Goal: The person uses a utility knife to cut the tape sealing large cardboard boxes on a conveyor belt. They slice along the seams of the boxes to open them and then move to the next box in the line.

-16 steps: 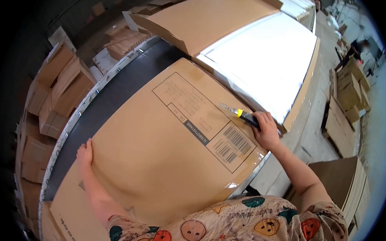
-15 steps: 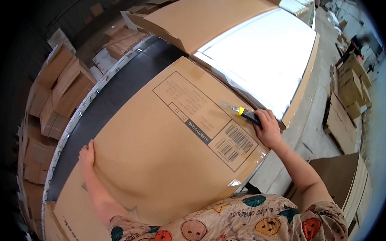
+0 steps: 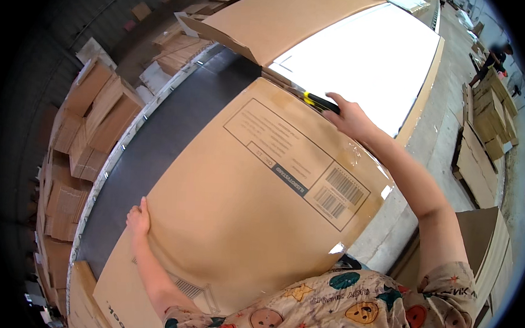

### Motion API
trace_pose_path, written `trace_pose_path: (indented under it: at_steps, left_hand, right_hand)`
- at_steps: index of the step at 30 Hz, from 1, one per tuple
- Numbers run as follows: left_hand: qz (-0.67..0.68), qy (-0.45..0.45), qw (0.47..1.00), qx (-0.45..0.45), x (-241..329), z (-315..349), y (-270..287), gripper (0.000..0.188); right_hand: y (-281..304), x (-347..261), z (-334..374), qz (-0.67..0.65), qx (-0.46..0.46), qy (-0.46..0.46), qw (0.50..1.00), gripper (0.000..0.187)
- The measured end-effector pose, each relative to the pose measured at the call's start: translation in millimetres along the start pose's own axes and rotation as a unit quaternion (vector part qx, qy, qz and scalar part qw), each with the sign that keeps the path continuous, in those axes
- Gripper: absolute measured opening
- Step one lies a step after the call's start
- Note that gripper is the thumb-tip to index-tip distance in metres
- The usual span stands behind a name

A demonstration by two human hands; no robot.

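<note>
A large flat cardboard box (image 3: 226, 192) with a printed label lies in front of me, clear tape shining at its right corners. My right hand (image 3: 349, 116) is closed round a black and yellow utility knife (image 3: 322, 102) at the box's far edge. The blade end points left, over the gap beside the opened carton; whether it touches the cardboard I cannot tell. My left hand (image 3: 139, 217) rests on the box's left edge, fingers curled over the side. Beyond lies an opened carton (image 3: 280, 24) with a white panel (image 3: 360, 63) inside and its brown flap folded left.
Under the box runs a dark conveyor belt (image 3: 171, 119) with a pale side rail (image 3: 119, 152). Cardboard boxes (image 3: 97, 121) are piled on the left. To the right stand more cartons (image 3: 493, 109) and a stack of flat boards (image 3: 481, 244). Another person (image 3: 494, 60) stands far right.
My right hand has moved with the knife from above the label to the box's far edge. The view has shifted slightly; my left hand stays at the left edge.
</note>
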State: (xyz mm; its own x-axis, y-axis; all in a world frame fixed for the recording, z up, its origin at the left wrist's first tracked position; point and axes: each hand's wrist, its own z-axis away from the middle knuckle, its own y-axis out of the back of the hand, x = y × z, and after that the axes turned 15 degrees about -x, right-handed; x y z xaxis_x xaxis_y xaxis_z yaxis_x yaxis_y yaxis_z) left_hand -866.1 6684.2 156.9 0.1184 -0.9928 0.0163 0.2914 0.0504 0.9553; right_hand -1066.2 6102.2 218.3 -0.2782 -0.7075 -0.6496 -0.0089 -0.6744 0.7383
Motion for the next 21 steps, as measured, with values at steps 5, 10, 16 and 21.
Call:
trace_pose_path:
  at_steps: [5, 10, 16, 21]
  left_hand:
    - [0.018, -0.063, 0.997, 0.028, -16.0, 2.7, -14.7, 0.064]
    - [-0.006, -0.072, 0.993, 0.095, -22.8, 38.2, -51.4, 0.062]
    - [-0.043, -0.023, 0.998, 0.032, 43.1, 121.2, -61.0, 0.057]
    - [-0.03, -0.106, 0.984, 0.14, 114.4, 175.9, -90.0, 0.055]
  right_hand:
    - [-1.7, -19.2, -97.2, 0.157, -0.016, 0.035, 0.987, 0.04]
    - [14.8, -31.3, -141.4, 0.227, -0.096, 0.051, 0.968, 0.038]
    - [10.5, -24.3, -181.7, 0.313, -0.148, 0.066, 0.936, 0.037]
    - [7.4, -66.3, -165.6, 0.356, -0.156, 0.058, 0.919, 0.028]
